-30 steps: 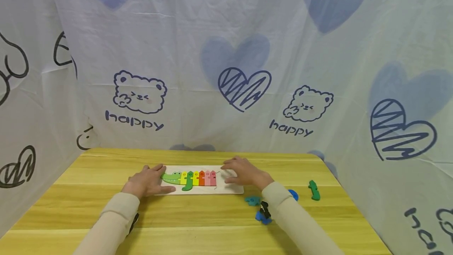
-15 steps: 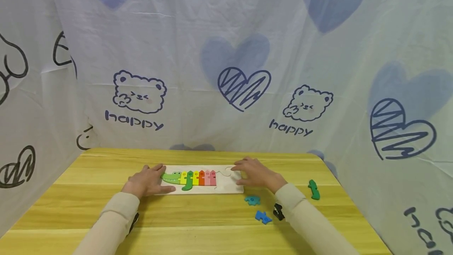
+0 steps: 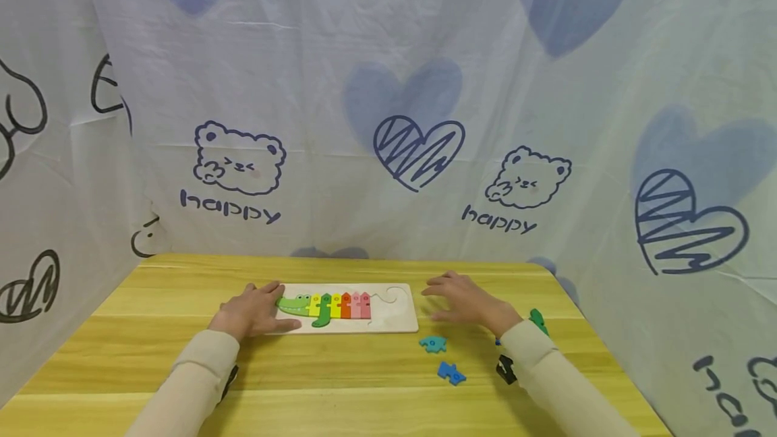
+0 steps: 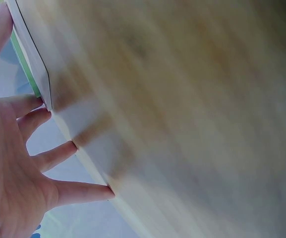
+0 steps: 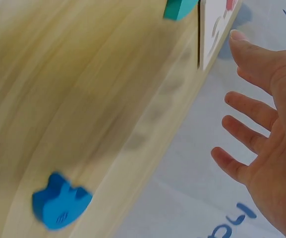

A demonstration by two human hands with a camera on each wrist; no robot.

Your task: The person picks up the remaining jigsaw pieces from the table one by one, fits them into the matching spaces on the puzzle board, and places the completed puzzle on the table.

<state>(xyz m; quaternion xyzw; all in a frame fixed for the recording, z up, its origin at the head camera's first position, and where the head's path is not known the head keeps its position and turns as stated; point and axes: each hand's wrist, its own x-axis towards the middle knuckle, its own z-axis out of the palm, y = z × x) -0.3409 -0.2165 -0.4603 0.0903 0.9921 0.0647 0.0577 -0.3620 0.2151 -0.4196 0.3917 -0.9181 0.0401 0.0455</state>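
The left hand (image 3: 251, 312) rests on the left end of a pale puzzle board (image 3: 391, 321), its fingers straight and spread, its thumb lying toward the board's near edge. The board lies flat on the wood-grained surface (image 3: 340, 383), left of the right hand. From left to right it carries a green crocodile head (image 3: 294, 305), then yellow, green, yellow and red-orange pieces, and two pink pieces (image 3: 361, 306); the green leg piece (image 3: 322, 315) extends toward the near side. A curved outline marks the board's right end.

The right hand (image 3: 467, 301) is just right of the board, apart from it, with fingers and thumb parted and nothing between them. On its near side lie a teal piece (image 3: 433, 343) and, nearer, a blue piece (image 3: 451, 373). A black piece (image 3: 505, 369) lies farther right, beside the right sleeve (image 3: 534, 349). Beyond that sleeve is a green piece (image 3: 537, 318), partly hidden. A black object (image 3: 230, 382) shows beside the left sleeve (image 3: 197, 373).
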